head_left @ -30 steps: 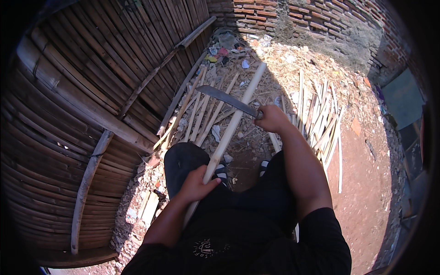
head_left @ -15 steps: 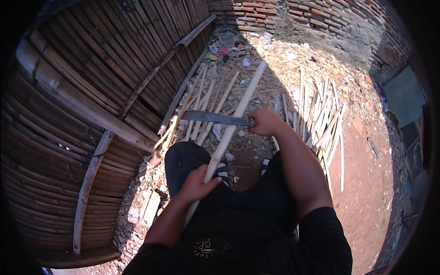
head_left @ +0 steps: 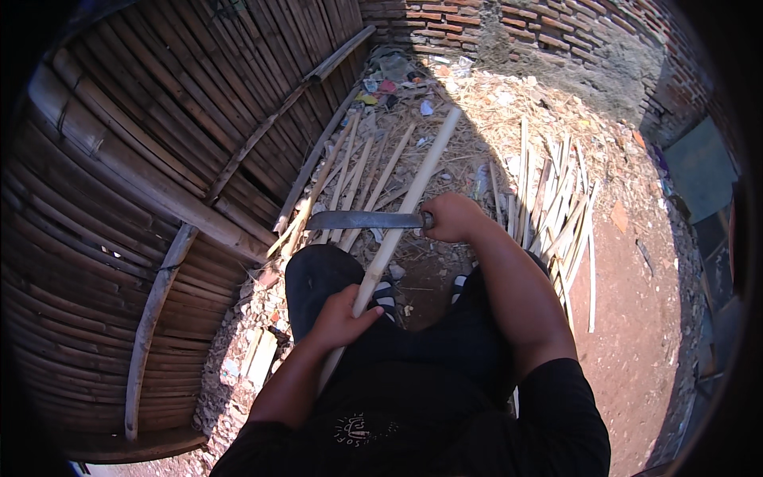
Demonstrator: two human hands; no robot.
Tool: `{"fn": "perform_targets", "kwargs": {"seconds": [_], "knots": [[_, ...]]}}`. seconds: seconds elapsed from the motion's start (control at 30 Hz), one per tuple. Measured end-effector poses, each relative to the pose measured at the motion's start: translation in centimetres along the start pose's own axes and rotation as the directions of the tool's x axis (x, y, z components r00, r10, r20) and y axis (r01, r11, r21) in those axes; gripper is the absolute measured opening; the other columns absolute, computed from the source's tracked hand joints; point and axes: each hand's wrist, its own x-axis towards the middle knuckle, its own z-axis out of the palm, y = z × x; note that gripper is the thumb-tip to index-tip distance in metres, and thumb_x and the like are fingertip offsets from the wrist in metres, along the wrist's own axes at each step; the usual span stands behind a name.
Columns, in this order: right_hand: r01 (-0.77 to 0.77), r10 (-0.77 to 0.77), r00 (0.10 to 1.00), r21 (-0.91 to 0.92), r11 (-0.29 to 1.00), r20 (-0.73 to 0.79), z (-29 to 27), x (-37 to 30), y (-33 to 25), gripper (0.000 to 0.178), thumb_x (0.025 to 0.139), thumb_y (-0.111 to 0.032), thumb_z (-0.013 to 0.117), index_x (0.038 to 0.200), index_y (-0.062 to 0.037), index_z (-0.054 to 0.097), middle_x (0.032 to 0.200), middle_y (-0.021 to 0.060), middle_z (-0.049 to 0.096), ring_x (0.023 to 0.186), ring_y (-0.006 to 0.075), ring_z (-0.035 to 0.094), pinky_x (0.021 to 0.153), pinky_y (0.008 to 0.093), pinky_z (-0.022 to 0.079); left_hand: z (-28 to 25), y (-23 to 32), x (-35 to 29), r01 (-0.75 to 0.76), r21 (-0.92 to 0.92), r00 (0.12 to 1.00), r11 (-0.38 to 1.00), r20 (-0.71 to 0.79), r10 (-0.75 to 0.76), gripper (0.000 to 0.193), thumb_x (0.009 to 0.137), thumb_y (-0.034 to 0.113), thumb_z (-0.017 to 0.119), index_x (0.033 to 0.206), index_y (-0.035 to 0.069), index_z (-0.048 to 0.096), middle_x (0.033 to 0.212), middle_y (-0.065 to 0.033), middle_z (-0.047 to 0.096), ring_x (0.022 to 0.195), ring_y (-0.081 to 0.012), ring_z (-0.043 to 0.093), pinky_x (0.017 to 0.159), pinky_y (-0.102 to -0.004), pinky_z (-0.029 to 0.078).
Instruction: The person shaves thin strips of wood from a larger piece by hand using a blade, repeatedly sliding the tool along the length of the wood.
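Observation:
A long, pale bamboo strip [head_left: 419, 180] slants from beside my body up and away to the right. Near its lower part, my left hand [head_left: 344, 318] is closed around it, the thumb lying across the top. My right hand [head_left: 453, 218] grips the handle of a machete [head_left: 358, 220], just right of the strip. The dark, broad blade lies across the strip and points left, its tip above my left knee. Most of the handle is hidden in my fist. The strip's near end runs down along my left forearm, partly covered.
Several thin strips [head_left: 369, 184] lie ahead on the left, and a larger pile of strips [head_left: 556, 199] lies on the right. A bamboo wall [head_left: 159, 151] stands close on my left. A brick wall [head_left: 548, 32] bounds the far side, with straw and litter before it.
My right hand has drawn the machete slightly nearer to me along the bamboo strip, and its blade has shifted a little left. My left hand keeps its hold in nearly the same place.

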Motion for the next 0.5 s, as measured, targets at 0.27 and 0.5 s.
{"fn": "perform_targets", "kwargs": {"seconds": [0.27,0.5], "knots": [[-0.149,0.156,0.979,0.065,0.987,-0.131,0.0,0.2,3.5,0.045,0.078,-0.041,0.084,0.109,-0.0095,0.077,0.104,0.0192,0.075,0.105,0.0393,0.071,0.091,0.0509,0.056,0.4,-0.5,0.2,-0.048,0.012,0.999,0.999,-0.016,0.049,0.049,0.089,0.039,0.082,0.107,-0.002,0.064,0.087,-0.0215,0.069,0.080,-0.0316,0.072,0.072,-0.0424,0.055],[-0.101,0.104,0.991,0.037,0.994,-0.079,0.5,0.1,2.3,0.043,0.078,-0.039,0.082,0.109,-0.0101,0.077,0.101,0.0196,0.075,0.101,0.0400,0.072,0.090,0.0506,0.058,0.5,-0.4,0.3,-0.047,-0.003,0.999,0.999,-0.006,0.047,0.049,0.089,0.039,0.082,0.107,-0.002,0.064,0.087,-0.0221,0.070,0.080,-0.0335,0.073,0.072,-0.0427,0.055]]}}
